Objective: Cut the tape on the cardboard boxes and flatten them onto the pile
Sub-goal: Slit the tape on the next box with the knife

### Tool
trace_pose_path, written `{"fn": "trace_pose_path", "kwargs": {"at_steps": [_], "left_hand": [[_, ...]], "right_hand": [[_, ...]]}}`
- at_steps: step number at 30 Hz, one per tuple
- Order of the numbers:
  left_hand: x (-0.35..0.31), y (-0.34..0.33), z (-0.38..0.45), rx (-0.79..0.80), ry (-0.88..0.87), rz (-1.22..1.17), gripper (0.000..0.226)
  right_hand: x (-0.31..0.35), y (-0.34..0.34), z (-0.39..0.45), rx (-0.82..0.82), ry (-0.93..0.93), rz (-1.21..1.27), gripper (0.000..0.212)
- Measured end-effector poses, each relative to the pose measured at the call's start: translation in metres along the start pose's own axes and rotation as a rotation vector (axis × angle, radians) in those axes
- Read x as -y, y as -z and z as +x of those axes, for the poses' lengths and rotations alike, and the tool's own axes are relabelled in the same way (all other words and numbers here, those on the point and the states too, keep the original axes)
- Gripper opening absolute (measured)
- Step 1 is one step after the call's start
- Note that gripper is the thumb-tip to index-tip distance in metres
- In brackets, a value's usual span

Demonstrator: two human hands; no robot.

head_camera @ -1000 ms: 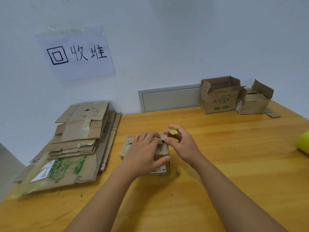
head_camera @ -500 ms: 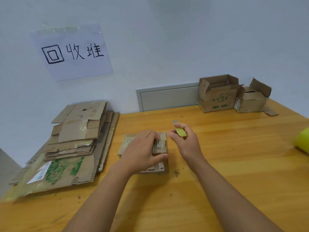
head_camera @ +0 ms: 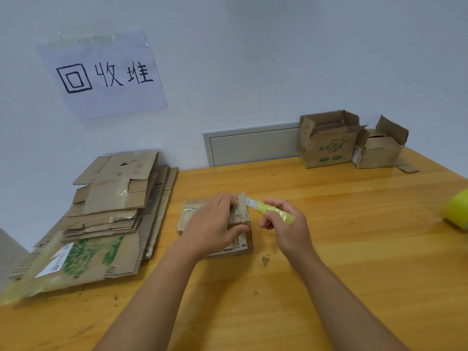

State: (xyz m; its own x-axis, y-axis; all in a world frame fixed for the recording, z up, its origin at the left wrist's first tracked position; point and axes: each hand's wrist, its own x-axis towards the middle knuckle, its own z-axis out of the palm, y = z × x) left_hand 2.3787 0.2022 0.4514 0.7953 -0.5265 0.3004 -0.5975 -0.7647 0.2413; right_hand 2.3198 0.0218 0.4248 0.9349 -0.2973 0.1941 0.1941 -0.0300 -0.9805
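A small taped cardboard box [head_camera: 243, 245] with a shipping label sits on the wooden table [head_camera: 354, 262] in front of me. My left hand [head_camera: 210, 229] lies over its top, fingers curled round the far right edge and thumb on the near right side. My right hand [head_camera: 286, 228] grips a yellow-green utility knife [head_camera: 272, 212]; its blade tip touches the box's far right corner. A pile of flattened cardboard [head_camera: 101, 216] lies at the left.
Two open cardboard boxes [head_camera: 326, 145] [head_camera: 379, 150] stand at the back right by the wall. A yellow-green roll [head_camera: 455, 211] lies at the right edge. A paper sign [head_camera: 103, 74] hangs on the wall above the pile. Small cardboard scraps lie on the table.
My right hand has turned the knife from upright to pointing left and brought its blade to the box's far right corner. My left hand stays holding the box.
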Motion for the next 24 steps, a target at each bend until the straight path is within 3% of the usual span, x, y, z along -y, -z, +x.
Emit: {"fn": "trace_pose_path", "kwargs": {"at_steps": [5, 8, 11, 20, 24], "left_hand": [[0.0, -0.001, 0.0, 0.008, 0.011, -0.004, 0.057], [0.0, -0.001, 0.001, 0.014, 0.023, -0.015, 0.057], [-0.001, 0.0, 0.002, 0.016, 0.047, -0.049, 0.056], [0.006, 0.001, 0.001, 0.024, 0.0, -0.006, 0.063], [0.007, 0.009, 0.003, 0.06, -0.018, -0.015, 0.069]], "right_hand": [[-0.004, 0.001, 0.0, 0.035, 0.016, -0.054, 0.023], [-0.002, 0.001, 0.002, -0.009, -0.058, 0.021, 0.014], [-0.001, 0.003, 0.002, -0.013, -0.105, 0.137, 0.023], [0.0, 0.011, 0.0, 0.029, -0.042, 0.194, 0.024], [0.005, 0.021, 0.01, -0.125, -0.005, 0.279, 0.025]]}}
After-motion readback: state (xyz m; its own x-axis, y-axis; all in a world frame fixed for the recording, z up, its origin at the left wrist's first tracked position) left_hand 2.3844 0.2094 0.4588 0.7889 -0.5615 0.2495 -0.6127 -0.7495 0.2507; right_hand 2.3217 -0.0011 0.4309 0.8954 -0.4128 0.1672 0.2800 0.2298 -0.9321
